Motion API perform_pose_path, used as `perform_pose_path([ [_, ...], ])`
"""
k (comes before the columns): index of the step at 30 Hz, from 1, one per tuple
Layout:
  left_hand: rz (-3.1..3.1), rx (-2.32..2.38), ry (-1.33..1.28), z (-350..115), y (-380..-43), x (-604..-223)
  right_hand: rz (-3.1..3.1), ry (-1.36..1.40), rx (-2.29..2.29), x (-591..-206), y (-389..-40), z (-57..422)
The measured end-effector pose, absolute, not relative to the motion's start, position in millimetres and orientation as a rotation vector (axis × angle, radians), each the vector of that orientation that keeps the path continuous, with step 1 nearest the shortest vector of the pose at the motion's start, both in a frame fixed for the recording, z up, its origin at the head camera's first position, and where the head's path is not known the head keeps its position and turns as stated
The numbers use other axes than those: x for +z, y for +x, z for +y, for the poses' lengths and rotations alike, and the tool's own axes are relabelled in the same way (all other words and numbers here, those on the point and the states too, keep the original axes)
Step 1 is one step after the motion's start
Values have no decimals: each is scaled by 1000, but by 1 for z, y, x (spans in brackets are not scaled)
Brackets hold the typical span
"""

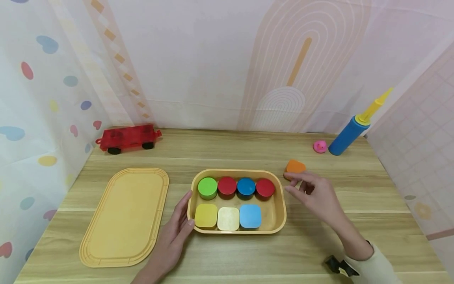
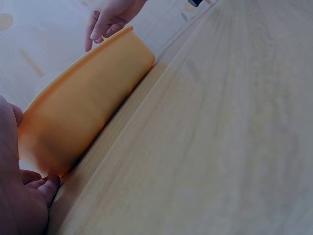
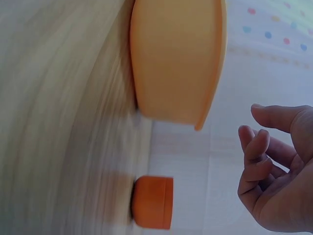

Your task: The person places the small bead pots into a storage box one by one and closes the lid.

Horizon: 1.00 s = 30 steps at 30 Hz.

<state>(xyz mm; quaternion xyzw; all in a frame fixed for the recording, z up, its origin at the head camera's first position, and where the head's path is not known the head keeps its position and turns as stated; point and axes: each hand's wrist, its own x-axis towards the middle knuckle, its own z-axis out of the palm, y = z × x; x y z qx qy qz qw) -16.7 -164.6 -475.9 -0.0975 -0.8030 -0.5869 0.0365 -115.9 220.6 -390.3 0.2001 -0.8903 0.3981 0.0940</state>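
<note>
A yellow plastic box (image 1: 280,221) stands in the middle of the table in the head view. Inside are a green, a blue and two red round pieces at the back, with yellow, cream and light-blue square pieces in front. My left hand (image 1: 172,232) holds the box's left end, thumb at the front and fingers farther back. Past its right end, my right hand (image 1: 317,195) hovers with thumb and index finger apart and nothing between them. Beyond those fingertips sits an orange block (image 1: 295,166); the right wrist view shows the hand apart from the orange block (image 3: 152,202).
A flat yellow lid (image 1: 125,217) lies left of the box. Toward the back left stands a red toy car base (image 1: 129,138). A pink toy duck (image 1: 320,146) and a blue hand pump (image 1: 349,134) stand at the back right, near the curtains.
</note>
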Motion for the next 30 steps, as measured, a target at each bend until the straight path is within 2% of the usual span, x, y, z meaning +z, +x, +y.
perform_pose_path([
  [16, -2469, -1795, -296, -165, -16, -475, -2669, 330, 1180, -406, -147, 252],
  [30, -2458, -1810, -303, -165, -17, -477, -2757, 273, 1159, -415, -162, 269],
])
